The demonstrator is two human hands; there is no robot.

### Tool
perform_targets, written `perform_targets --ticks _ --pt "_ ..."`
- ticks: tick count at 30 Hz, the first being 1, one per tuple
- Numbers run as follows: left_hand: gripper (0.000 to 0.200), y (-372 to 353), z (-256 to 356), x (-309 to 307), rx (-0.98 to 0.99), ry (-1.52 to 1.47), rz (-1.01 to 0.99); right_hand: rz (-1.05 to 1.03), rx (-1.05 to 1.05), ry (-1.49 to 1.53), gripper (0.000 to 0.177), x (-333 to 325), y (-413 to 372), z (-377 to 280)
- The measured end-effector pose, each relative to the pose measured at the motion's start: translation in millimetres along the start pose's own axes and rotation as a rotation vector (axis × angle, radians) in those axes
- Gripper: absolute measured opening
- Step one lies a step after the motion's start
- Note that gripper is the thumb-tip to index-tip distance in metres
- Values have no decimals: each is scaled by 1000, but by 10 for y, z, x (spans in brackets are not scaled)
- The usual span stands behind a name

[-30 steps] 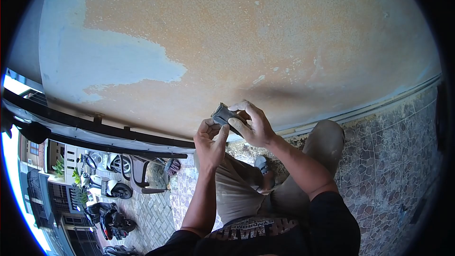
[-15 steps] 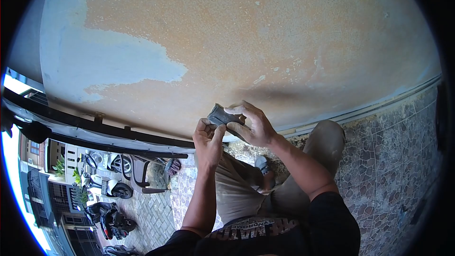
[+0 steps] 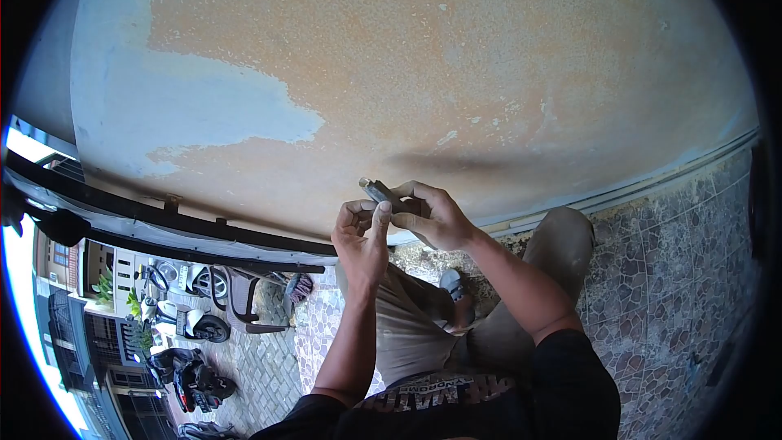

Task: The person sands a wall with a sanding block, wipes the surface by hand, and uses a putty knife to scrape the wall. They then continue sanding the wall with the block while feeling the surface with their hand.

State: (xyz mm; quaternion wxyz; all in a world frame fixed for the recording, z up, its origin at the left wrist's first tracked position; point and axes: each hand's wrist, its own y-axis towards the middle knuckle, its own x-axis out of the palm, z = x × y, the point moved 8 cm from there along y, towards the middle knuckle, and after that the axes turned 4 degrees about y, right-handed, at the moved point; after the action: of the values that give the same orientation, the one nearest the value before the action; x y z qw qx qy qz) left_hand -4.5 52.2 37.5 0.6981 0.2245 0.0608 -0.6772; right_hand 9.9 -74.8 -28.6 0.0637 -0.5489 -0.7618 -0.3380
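Between both hands, in front of the wall, is a dark grey piece of sandpaper (image 3: pixel 378 191), folded into a narrow strip with a paler tan end toward the upper left. My left hand (image 3: pixel 361 236) pinches its lower side, thumb pointing up and fingers curled behind. From the right, my right hand (image 3: pixel 438 217) grips the other end, thumb below and fingers above. Its far end is hidden by the right hand's fingers. Close beyond the hands stands the wall (image 3: pixel 391 90), its pale blue paint worn away to an orange-tan surface over a wide area.
A dark metal rail (image 3: pixel 204 232) runs along the left. Below it are a brown chair (image 3: pixel 240 297) and parked motorcycles (image 3: pixel 191 379) on paving. My bent knee (image 3: pixel 566 236) is close to the wall base, above the stone-patterned floor (image 3: pixel 652 301).
The sandpaper has gone from a broader, flatter shape to a narrow folded strip, turned edge-on. My left thumb has risen over it; both hands stay in nearly the same place.
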Motion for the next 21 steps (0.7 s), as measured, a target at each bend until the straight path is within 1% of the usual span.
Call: perform_targets --ticks 1,2,3,5,7,9,14,19,21 --pt "15 -9 38 -30 28 -66 51 -39 137 254 37 24 -4 107" --pt "14 -16 64 -66 55 -132 101 -82 131 301 35 49 -7 96" --pt "14 0 39 -64 55 -132 100 -82 131 301 35 48 -4 66" --pt "15 21 41 -169 167 -113 221 -122 172 371 37 77 -16 48" --pt "18 28 41 -164 160 -127 187 -131 186 394 38 68 -22 57" --pt "19 33 15 -126 94 -279 126 -143 201 418 40 64 -24 76" --pt "18 18 69 -124 132 -239 137 -186 227 494 43 88 -35 43" --pt "18 6 134 -103 138 -244 129 -174 245 533 42 66 -35 33" --pt "19 9 139 -77 123 -269 91 -175 248 550 40 58 -32 29"
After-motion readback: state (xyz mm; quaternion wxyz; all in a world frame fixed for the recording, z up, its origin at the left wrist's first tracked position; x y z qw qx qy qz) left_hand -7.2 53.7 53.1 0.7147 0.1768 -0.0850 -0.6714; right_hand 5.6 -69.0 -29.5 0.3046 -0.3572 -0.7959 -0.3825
